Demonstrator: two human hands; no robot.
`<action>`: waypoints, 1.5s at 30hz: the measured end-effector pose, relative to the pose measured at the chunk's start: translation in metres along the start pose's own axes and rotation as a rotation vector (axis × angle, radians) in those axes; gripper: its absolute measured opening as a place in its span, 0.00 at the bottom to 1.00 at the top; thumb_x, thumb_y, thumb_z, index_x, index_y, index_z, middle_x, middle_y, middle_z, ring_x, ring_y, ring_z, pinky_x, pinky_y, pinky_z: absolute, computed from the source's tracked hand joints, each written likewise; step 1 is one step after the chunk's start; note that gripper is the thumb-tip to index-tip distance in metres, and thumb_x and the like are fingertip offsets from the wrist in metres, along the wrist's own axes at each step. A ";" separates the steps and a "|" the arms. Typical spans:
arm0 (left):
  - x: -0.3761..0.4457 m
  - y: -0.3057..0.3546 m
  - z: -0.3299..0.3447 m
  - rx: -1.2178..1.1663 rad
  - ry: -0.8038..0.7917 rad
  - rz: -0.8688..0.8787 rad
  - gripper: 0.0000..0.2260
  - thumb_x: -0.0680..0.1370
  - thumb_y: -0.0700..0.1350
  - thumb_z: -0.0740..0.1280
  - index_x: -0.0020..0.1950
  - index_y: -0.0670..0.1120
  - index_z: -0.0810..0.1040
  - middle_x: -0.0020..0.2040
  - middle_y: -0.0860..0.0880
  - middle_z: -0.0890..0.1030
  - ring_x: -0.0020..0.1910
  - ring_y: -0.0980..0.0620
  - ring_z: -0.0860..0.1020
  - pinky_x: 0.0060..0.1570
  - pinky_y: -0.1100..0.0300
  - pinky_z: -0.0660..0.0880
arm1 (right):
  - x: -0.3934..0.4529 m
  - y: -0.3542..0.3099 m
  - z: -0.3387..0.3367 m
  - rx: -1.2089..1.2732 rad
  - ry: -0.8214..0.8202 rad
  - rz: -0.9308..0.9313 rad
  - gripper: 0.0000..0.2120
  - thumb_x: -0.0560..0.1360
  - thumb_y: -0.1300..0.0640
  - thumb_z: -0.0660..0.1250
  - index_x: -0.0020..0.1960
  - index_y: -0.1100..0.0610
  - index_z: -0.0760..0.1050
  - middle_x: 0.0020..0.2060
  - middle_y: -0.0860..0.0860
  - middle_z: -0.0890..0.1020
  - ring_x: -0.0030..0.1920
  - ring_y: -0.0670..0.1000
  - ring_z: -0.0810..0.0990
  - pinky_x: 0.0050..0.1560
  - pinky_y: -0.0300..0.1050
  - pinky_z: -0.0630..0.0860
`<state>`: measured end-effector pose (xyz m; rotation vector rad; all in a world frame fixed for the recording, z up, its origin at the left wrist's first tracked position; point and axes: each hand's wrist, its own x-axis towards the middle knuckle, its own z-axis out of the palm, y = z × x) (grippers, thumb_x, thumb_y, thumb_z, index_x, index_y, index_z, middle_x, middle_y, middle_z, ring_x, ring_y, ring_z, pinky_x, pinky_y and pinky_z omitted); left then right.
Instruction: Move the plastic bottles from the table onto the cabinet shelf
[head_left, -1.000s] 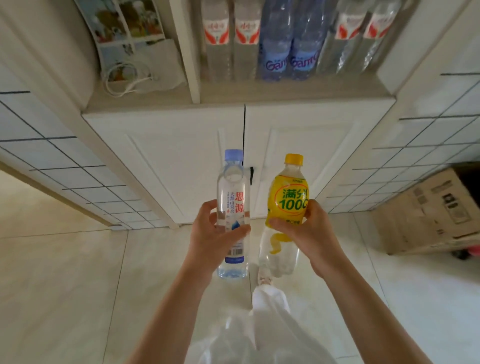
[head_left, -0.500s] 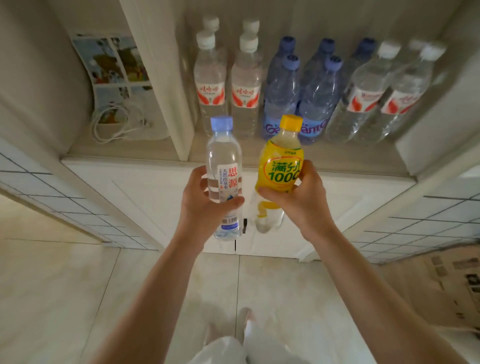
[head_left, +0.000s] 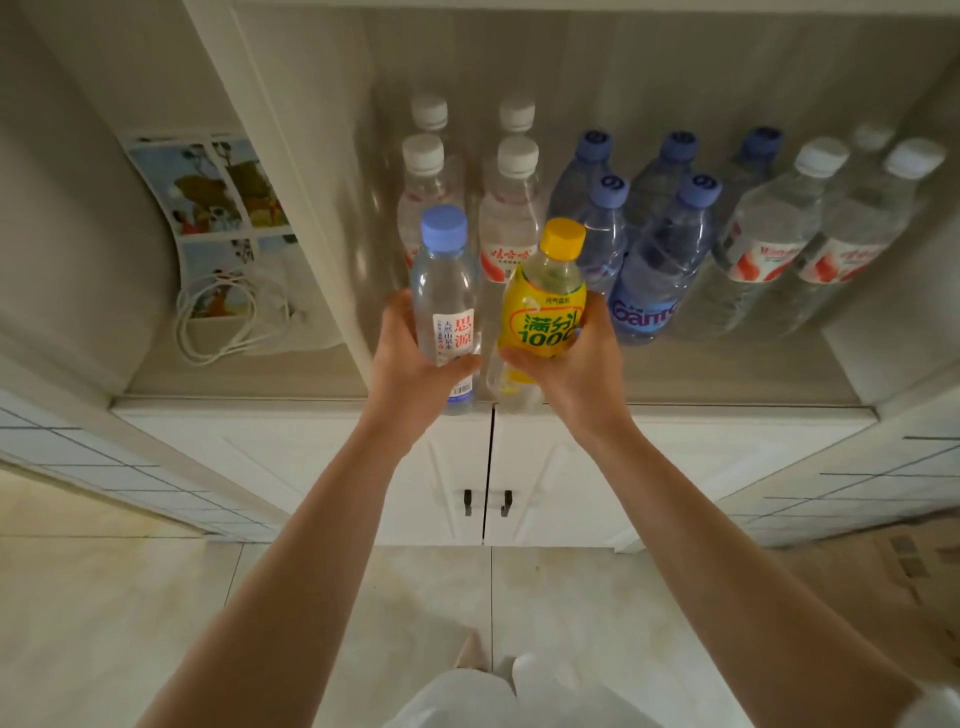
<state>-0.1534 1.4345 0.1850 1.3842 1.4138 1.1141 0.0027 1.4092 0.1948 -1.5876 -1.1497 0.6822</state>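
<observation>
Head camera: A person stood before a white cabinet with both bare arms stretched forward, a plastic bottle in each hand, both held upright side by side just above the front edge of the cabinet shelf (head_left: 727, 374). The left hand (head_left: 410, 364) gripped a clear water bottle (head_left: 447, 306) with a blue cap, thumb curled across its white label and fingers wrapped behind it. The right hand (head_left: 571, 358) gripped a yellow-labelled bottle (head_left: 543, 312) with a yellow cap, thumb pressed under the label and fingers curled round the far side. The two bottles nearly touched; whether they actually met could not be told.

Behind them on the shelf stood rows of bottles: white-capped bottles (head_left: 511, 218) at the left, blue-capped bottles (head_left: 660, 260) in the middle and larger white-capped bottles (head_left: 763, 244) with red-and-white labels at the right. A vertical divider (head_left: 291, 208) separated this bay from a left compartment, where a picture sheet (head_left: 208, 192) leaned against the wall above a coiled white cable (head_left: 218, 322). Below the shelf were two closed cabinet doors (head_left: 415, 467) with small dark handles, over a pale tiled floor (head_left: 130, 613).
</observation>
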 end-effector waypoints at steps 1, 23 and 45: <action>0.003 0.000 0.000 -0.001 -0.006 0.005 0.31 0.66 0.33 0.77 0.63 0.44 0.67 0.49 0.54 0.79 0.48 0.58 0.81 0.46 0.61 0.79 | 0.002 0.002 0.002 -0.005 0.001 -0.009 0.33 0.60 0.60 0.80 0.60 0.57 0.68 0.50 0.49 0.80 0.49 0.51 0.81 0.51 0.52 0.80; -0.014 -0.026 0.023 0.121 0.272 0.028 0.27 0.71 0.36 0.75 0.66 0.43 0.68 0.57 0.48 0.77 0.54 0.51 0.78 0.47 0.61 0.80 | 0.001 0.043 0.025 -0.118 -0.064 -0.111 0.33 0.65 0.57 0.79 0.63 0.53 0.65 0.57 0.53 0.76 0.55 0.51 0.77 0.48 0.28 0.71; -0.021 -0.045 0.021 0.098 0.274 0.084 0.32 0.75 0.37 0.71 0.75 0.46 0.61 0.70 0.49 0.71 0.67 0.52 0.72 0.62 0.59 0.75 | -0.009 0.051 0.039 -0.110 -0.017 -0.031 0.29 0.71 0.53 0.74 0.66 0.58 0.65 0.61 0.53 0.75 0.60 0.51 0.75 0.54 0.40 0.72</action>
